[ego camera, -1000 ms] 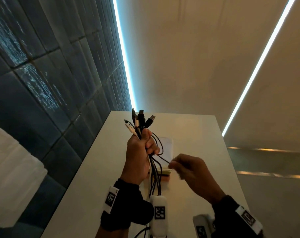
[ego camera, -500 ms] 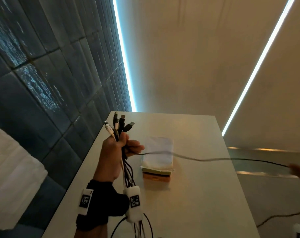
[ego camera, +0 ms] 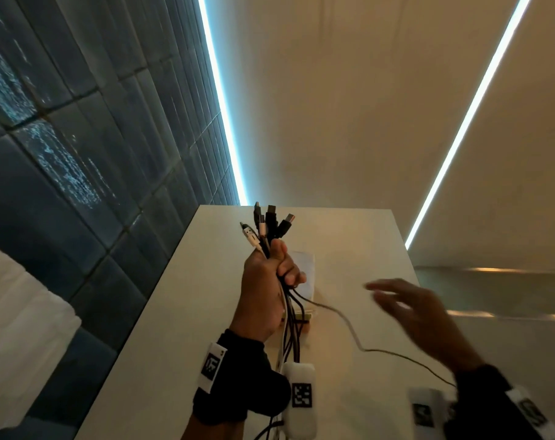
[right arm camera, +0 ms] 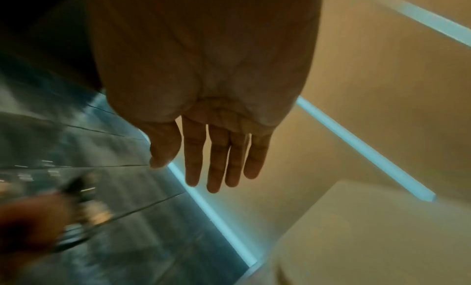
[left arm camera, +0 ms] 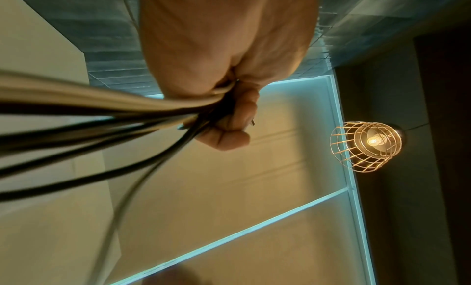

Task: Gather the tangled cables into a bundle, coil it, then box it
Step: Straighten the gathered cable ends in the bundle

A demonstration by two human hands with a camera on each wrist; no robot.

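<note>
Gathering stage, partly complete. Cables clamped upright in the left hand, fingers and thumb curled round them, connector ends fanned out above the fist, the remaining lengths hanging down past the wrist and out of the bottom of the head view. Left wrist view confirms the same grip: several dark strands and one pale strand drawn tight into the closed fist.

One thin strand not yet collected — running loose from under the left fist, curving across the white table toward the lower right, held only at the bundle end.

Right hand flat and spread above the table, holding nothing, blurred in the head view; fingers straight and relaxed in the right wrist view, near the loose strand but apart from it.

Box on the table just behind the left hand, largely hidden by it; open or closed cannot be told.

Judged remaining:
- taking up the loose strand and drawing it in with the rest
- coiling the hanging lengths — not started, no loops visible
- placing the coil in the box — nothing seen inside it yet

Main risk, as a judgement: the free strand snagging or dragging off the table edge during coiling.
</note>
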